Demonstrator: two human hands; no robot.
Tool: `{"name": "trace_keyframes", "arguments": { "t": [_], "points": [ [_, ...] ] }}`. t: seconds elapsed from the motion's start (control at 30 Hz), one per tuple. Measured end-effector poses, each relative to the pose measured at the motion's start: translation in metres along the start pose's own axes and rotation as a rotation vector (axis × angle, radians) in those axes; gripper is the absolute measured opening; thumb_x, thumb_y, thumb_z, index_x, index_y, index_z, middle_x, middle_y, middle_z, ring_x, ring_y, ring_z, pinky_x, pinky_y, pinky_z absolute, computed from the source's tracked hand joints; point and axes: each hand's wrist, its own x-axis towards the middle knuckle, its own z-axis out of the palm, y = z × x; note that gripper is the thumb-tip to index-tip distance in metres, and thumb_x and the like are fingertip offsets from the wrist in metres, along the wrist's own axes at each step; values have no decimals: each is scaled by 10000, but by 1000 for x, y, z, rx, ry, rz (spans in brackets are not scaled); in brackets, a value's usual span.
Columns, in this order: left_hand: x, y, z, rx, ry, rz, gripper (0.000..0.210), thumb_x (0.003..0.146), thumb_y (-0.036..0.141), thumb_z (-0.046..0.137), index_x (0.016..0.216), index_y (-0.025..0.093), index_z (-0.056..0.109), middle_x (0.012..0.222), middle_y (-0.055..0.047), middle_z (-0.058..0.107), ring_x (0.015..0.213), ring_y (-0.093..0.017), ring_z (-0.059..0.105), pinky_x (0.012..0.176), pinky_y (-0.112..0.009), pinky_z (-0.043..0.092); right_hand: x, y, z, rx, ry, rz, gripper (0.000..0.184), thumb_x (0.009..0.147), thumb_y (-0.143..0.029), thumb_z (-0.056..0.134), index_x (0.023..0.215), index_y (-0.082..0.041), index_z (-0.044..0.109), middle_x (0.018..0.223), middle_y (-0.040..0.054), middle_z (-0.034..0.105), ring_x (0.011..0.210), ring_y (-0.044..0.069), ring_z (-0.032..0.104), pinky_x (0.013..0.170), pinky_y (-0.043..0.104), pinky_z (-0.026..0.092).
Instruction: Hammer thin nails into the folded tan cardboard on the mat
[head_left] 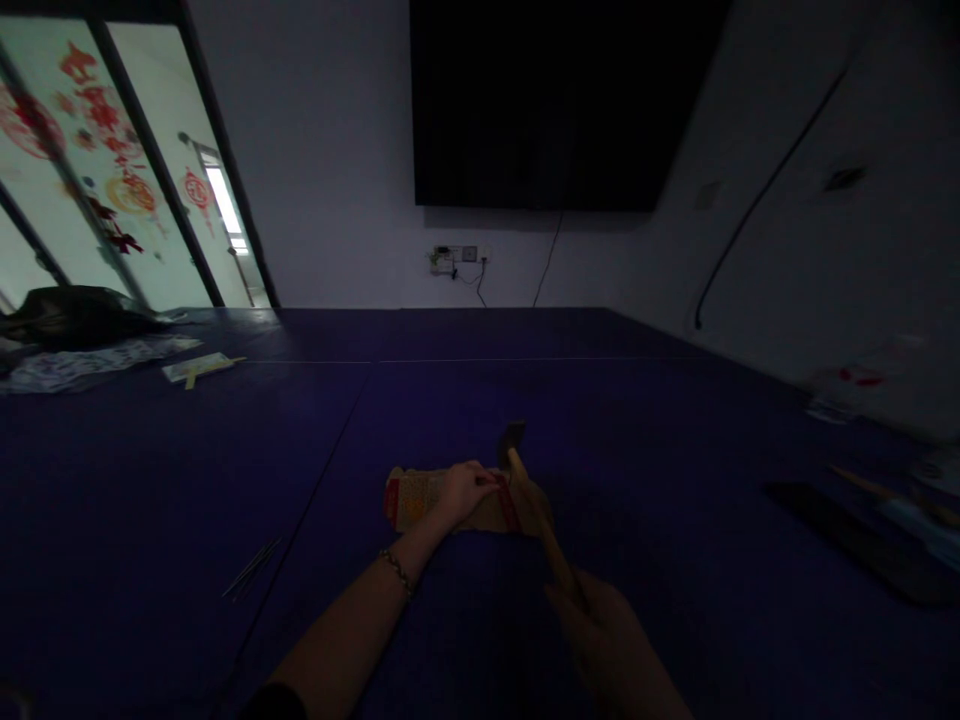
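Observation:
A hammer with a wooden handle is in my right hand, its fingers wrapped round the lower end of the handle. The dark hammer head is over the far right part of a flattened cardboard piece with red bands and printing. My left hand rests on the cardboard, thumb and fingers pinched close to the hammer head. Whatever sits between those fingertips is too dark and small to make out. Several thin metal rods, perhaps nails, lie on the purple surface to the left.
The wide purple surface has a seam on its left. A dark flat strip and a blurred blue item lie at right. A white packet and a dark bag are at far left. A screen hangs on the wall.

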Motion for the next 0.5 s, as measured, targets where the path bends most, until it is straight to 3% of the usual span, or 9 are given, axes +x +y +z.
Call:
{"name": "trace_keyframes", "arguments": {
  "t": [0.1, 0.3, 0.4, 0.5],
  "points": [
    [-1, 1, -1, 0, 6, -3, 133, 761, 253, 613, 813, 187, 716, 832, -22, 680, 788, -144, 604, 759, -234, 435, 1, 4, 3, 20, -8, -67, 214, 640, -415, 436, 557, -218, 447, 491, -27, 411, 481, 116, 385, 467, 257, 312],
    [-2, 2, -2, 7, -2, -4, 134, 749, 250, 629, 823, 175, 713, 828, -22, 676, 763, -140, 607, 712, -221, 439, 1, 4, 3, 39, -25, 22, 211, 608, -405, 456, 534, -207, 452, 467, -45, 380, 417, 84, 353, 399, 240, 271],
    [-3, 5, -4, 16, -4, 5, 143, 769, 264, 603, 814, 185, 713, 823, -21, 674, 768, -140, 605, 715, -222, 435, 1, -6, -6, 159, -28, 53, 269, 613, -465, 481, 552, -206, 444, 412, -78, 352, 333, 57, 328, 333, 212, 244],
    [-5, 9, -6, 39, -5, 2, 156, 781, 274, 581, 818, 189, 707, 815, -22, 667, 744, -138, 597, 691, -225, 432, 20, -5, -15, 378, -25, -27, 323, 648, -493, 551, 577, -206, 424, 377, -104, 360, 266, 40, 318, 275, 180, 244]
  ]
}}
